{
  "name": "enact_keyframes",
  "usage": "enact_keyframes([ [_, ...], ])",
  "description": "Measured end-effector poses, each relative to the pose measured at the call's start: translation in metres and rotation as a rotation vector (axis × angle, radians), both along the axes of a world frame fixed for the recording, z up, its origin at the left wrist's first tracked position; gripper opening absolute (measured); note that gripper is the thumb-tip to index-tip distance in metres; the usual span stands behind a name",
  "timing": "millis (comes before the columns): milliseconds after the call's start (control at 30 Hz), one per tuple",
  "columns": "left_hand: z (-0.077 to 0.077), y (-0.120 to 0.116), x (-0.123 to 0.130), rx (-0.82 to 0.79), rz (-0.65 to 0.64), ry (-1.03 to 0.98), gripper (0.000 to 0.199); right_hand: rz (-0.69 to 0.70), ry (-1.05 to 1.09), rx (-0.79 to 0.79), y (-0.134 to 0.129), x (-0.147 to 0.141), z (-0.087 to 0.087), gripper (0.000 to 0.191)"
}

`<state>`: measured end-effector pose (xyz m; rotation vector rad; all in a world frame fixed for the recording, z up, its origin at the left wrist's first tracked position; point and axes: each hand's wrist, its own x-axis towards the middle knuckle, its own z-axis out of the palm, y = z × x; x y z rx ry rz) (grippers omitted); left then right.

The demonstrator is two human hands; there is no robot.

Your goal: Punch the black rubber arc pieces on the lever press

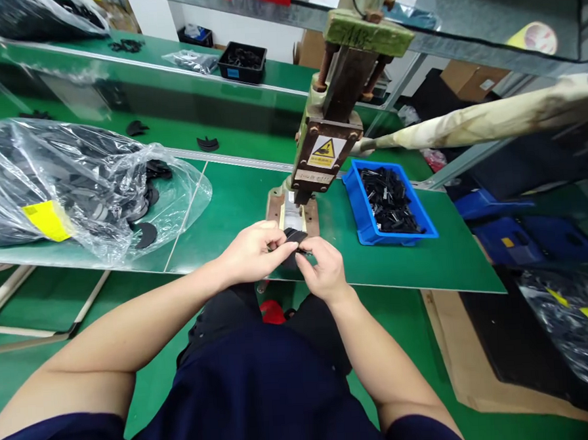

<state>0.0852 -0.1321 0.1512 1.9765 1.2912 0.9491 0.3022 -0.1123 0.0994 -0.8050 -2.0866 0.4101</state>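
Just in front of the base of a green and brown hand press, both of my hands meet over a small black part. My left hand pinches the part's left side between thumb and fingers. From the right, my right hand has its thumb and fingers closed on the same part. My fingers hide much of its shape. The metal fixture of the press lies right behind the part, under the ram.
A blue bin of small black pieces stands right of the press. A clear plastic bag of black curved parts lies left. Behind the bench runs a green conveyor with loose black parts. A lever extends right.
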Motion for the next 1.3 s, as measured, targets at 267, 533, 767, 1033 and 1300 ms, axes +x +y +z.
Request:
enact_keyframes([
  [267,0.006,-0.008,0.001,0.005,0.053,-0.005,0.042,0.013,-0.008,0.005,-0.005,0.001,-0.001,0.016],
  [533,0.004,-0.007,0.005,-0.126,0.043,-0.102,0.046,0.035,0.022,0.032,-0.007,0.003,0.000,0.016],
  [767,-0.010,0.001,0.004,-0.318,-0.020,-0.178,0.053,0.042,0.075,-0.008,-0.013,0.003,-0.001,0.014],
  [1033,0.018,-0.012,0.008,0.179,-0.060,0.020,0.022,-0.064,0.221,-0.159,-0.007,0.012,-0.018,0.010],
  [1300,-0.018,0.006,0.001,-0.399,-0.051,-0.429,0.039,-0.082,0.305,-0.259,-0.012,0.014,-0.030,0.011],
])
